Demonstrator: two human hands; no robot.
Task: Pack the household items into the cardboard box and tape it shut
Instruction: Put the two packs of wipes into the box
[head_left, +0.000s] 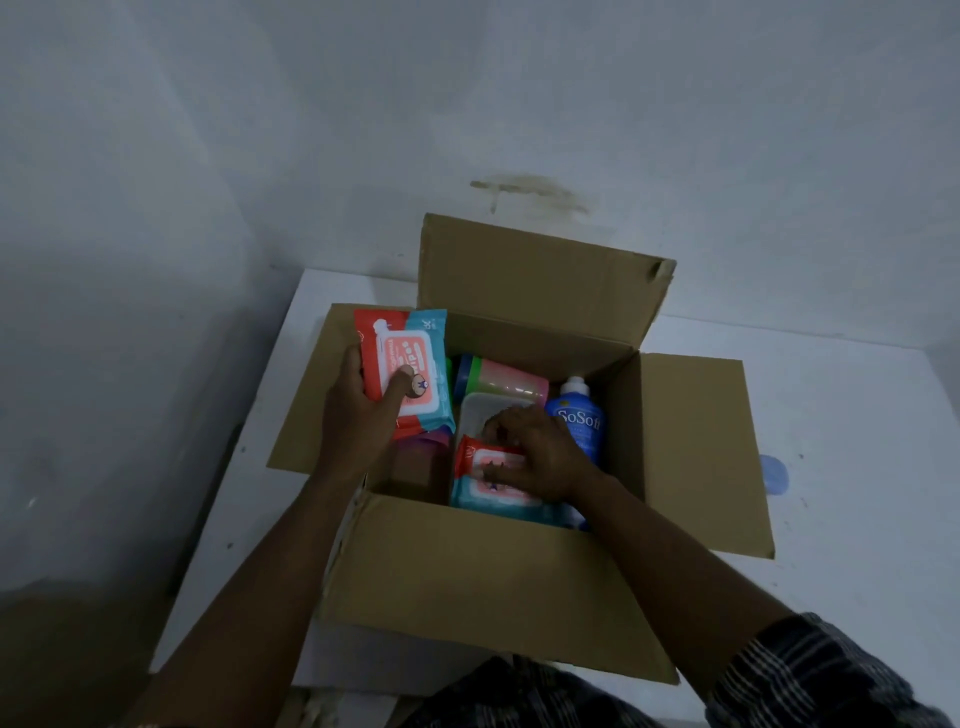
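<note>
An open cardboard box (488, 577) stands on a white table (857, 519), all flaps spread. My left hand (358, 410) holds a red and teal wet-wipes pack (410, 358) upright over the box's left side. My right hand (540, 452) rests inside the box, fingers on a second wipes pack (483, 467) lying flat near the front wall. Behind it sit a clear plastic container (480, 410), a pink and green cup on its side (504, 382), and a blue SoSoft bottle (579, 421) standing against the right wall.
A small blue round object (774, 474) lies on the table right of the box. White walls close in behind and to the left. The table's left edge (208, 530) drops off into a dark floor.
</note>
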